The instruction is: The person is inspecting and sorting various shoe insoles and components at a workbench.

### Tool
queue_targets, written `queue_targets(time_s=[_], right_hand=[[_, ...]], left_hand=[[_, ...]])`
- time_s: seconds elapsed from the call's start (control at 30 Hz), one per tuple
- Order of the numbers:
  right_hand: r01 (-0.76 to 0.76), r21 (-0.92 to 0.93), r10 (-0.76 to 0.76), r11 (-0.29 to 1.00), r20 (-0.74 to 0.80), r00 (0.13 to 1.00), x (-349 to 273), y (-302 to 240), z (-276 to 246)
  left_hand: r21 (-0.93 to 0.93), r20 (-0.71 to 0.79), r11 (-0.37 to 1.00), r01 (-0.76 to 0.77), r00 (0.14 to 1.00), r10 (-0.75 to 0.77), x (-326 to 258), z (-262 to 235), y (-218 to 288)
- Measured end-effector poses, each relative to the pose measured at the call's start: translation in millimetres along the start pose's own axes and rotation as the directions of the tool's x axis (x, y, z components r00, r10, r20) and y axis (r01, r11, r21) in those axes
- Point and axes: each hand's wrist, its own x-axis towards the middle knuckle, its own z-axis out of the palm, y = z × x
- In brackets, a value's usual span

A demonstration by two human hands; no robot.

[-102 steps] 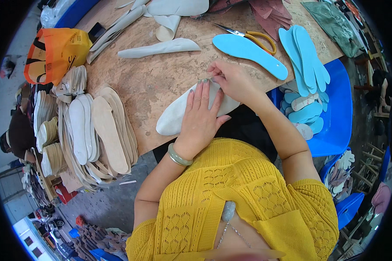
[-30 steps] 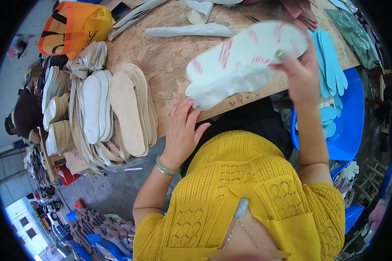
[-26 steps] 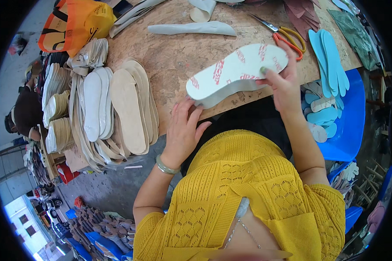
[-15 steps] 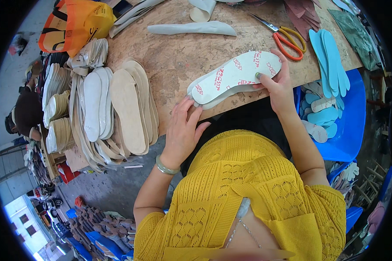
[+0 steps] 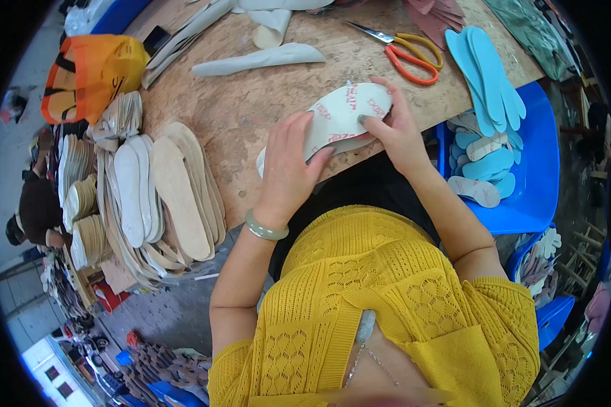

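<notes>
A white insole (image 5: 336, 117) with red print lies at the table's front edge, over a second pale piece whose rim shows below it. My right hand (image 5: 399, 136) pinches its right end, thumb on top and fingers round the far edge. Across its left part lies my left hand (image 5: 288, 169), fingers over the top and thumb at the near edge, covering much of that half. Scissors (image 5: 407, 57) with red and yellow handles rest beyond my right hand. Light blue insoles (image 5: 487, 85) lie to the right.
Stacks of beige insoles (image 5: 183, 193) and white insoles (image 5: 134, 193) stand at the left. A blue bin (image 5: 540, 176) holding blue and white insoles is at the right. Pale material strips (image 5: 261, 60) and an orange bag (image 5: 91, 74) are farther back on the wooden table (image 5: 241, 98).
My left hand has slid from the insole's left tip farther over its middle. My right hand still grips the right end. The view has shifted, so table items appear farther left.
</notes>
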Motion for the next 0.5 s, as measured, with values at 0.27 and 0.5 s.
queue_targets(time_s=[0.27,0.5], right_hand=[[0.304,-0.600,-0.339,0.740,0.057,0.939,6.1,-0.3,-25.1],[0.247,-0.608,-0.264,0.754,0.063,0.962,6.3,-3.8,-23.8]], left_hand=[[-0.190,0.079,0.965,0.179,0.983,-0.166,0.4,3.3,-1.8],[-0.132,0.096,0.985,0.112,0.990,-0.099,1.3,2.6,-4.5]])
